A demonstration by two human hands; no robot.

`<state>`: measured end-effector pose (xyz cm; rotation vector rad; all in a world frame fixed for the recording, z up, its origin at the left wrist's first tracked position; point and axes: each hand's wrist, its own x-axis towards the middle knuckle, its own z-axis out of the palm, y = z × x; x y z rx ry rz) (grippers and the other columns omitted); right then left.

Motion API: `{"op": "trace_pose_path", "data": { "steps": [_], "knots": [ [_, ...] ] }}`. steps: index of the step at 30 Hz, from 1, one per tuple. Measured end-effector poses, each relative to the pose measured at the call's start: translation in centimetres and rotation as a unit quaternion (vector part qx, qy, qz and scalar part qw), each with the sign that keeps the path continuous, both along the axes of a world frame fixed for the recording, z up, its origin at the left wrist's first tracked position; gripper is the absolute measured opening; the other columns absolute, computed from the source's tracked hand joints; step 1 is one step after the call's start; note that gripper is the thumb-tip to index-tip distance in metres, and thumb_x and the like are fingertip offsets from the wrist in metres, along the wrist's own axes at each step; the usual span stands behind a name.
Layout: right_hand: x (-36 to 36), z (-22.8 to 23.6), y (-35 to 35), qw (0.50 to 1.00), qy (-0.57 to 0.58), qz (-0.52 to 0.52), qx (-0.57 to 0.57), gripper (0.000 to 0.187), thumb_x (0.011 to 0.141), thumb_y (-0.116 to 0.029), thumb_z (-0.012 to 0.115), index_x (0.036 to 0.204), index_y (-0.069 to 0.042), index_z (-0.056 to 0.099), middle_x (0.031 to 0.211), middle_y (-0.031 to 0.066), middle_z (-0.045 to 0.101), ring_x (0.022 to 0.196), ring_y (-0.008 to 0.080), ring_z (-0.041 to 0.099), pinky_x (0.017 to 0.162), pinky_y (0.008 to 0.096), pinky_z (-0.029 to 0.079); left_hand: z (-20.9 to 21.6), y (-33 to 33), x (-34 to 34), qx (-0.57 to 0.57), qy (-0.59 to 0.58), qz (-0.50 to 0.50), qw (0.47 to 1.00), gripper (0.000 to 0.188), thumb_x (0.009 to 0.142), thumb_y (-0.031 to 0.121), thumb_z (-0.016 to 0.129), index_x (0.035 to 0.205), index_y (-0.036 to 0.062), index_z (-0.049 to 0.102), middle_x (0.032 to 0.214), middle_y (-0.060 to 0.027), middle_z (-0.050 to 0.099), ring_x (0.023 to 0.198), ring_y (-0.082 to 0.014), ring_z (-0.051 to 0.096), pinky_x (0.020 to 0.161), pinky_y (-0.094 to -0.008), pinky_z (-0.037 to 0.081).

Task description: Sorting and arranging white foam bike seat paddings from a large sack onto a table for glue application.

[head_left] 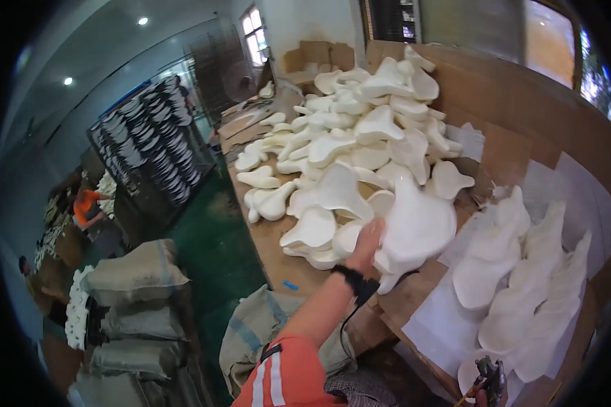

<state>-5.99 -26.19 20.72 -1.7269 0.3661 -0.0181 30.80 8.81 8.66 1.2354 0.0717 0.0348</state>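
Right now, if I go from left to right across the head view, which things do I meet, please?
Co-worker in orange → bright window → small blue scrap → left hand → white piece it holds → white pieces lying on paper.

That smooth white saddle-shaped piece (kinda glossy) is tilted by the pile, edge in the left hand; grubby dark tool in the right hand.

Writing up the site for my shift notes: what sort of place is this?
Likely a factory workshop: smooth white pieces are heaped on a bench, a tall rack holds rows of curved pieces, and bulging sacks are stacked nearby.
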Motion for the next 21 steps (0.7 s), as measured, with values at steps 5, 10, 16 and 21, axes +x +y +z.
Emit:
{"op": "trace_pose_path", "data": {
  "steps": [5, 10, 16, 21],
  "knots": [
    [0.3, -1.9, -1.7, 0.998, 0.064, 0.011, -0.006, 0.035, 0.091, -0.017, 0.061, 0.121, 0.000, 0.053, 0.105, 0.0067, 0.062, 0.094, 0.0166, 0.058, 0.079, 0.0285, 0.048, 11.3, -0.2, 2.6, -0.037, -0.107, 0.088, 0.990, 0.056, 0.093, 0.035, 0.054, 0.139, 0.0076, 0.038, 0.132, -0.0037, 0.046, 0.106, -0.0165, 0.052, 0.086, -0.0326, 0.044],
    [-2.0, -2.9, -3.0, 0.994, -0.113, -0.007, -0.006, 0.060, 0.082, -0.014, 0.067, 0.133, 0.001, 0.040, 0.087, 0.0066, 0.059, 0.076, 0.0142, 0.059, 0.067, 0.0296, 0.051, 3.3, -6.5, -0.9, 0.021, 0.008, -0.105, 0.994, 0.045, 0.092, 0.025, 0.056, 0.130, 0.0039, 0.047, 0.119, -0.0070, 0.057, 0.092, -0.0175, 0.060, 0.078, -0.0298, 0.048],
    [-7.1, 1.2, -3.4, 0.996, -0.016, -0.087, -0.030, 0.056, 0.081, -0.005, 0.068, 0.132, -0.002, 0.044, 0.097, 0.0048, 0.060, 0.088, 0.0110, 0.058, 0.080, 0.0268, 0.048, -9.6, -10.2, -8.5, 0.047, 0.184, -0.143, 0.971, 0.019, 0.089, 0.023, 0.052, 0.088, 0.0042, 0.057, 0.085, -0.0089, 0.063, 0.079, -0.0220, 0.064, 0.072, -0.0338, 0.051],
    [-13.1, 3.4, -2.7, 0.983, 0.026, -0.158, -0.085, 0.057, 0.081, -0.009, 0.070, 0.131, -0.005, 0.045, 0.095, 0.0027, 0.061, 0.086, 0.0101, 0.057, 0.077, 0.0262, 0.047, -12.0, -16.0, -11.3, 0.060, 0.212, -0.253, 0.942, 0.027, 0.091, 0.030, 0.049, 0.090, 0.0039, 0.057, 0.086, -0.0098, 0.063, 0.079, -0.0216, 0.063, 0.073, -0.0331, 0.050]
  ]
}}
